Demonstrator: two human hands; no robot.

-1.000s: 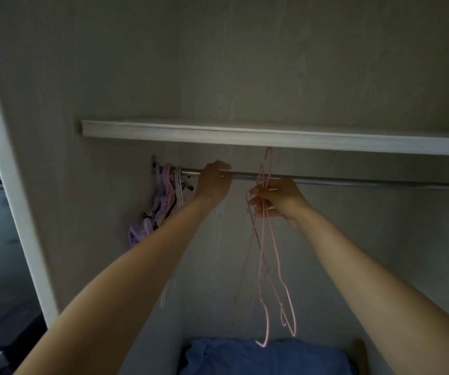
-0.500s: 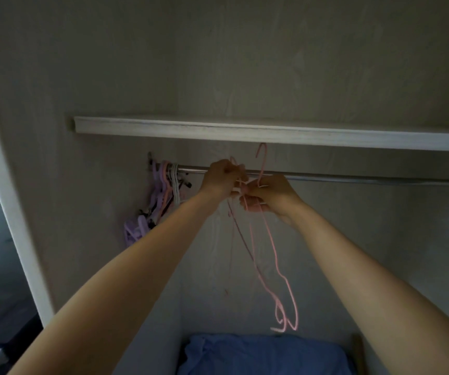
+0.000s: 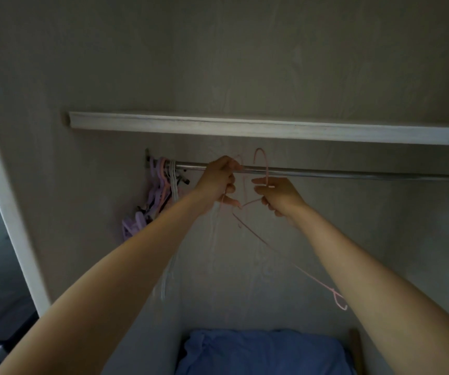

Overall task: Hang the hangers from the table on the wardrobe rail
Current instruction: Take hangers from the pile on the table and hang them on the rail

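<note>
Wardrobe interior: metal rail (image 3: 353, 174) under a pale shelf (image 3: 272, 128); a bunch of lilac, pink and white hangers (image 3: 161, 185) hangs at the rail's left end. Blue fabric (image 3: 258, 353) lies on the floor. Dim grey wood-grain walls. Left hand (image 3: 218, 180), fingers curled, grips a thin pink hanger (image 3: 241, 185), apparently hooked at the rail. Right hand (image 3: 277, 196) pinches the neck of a second pink wire hanger (image 3: 261, 163), hook above the rail, body trailing down-right.
</note>
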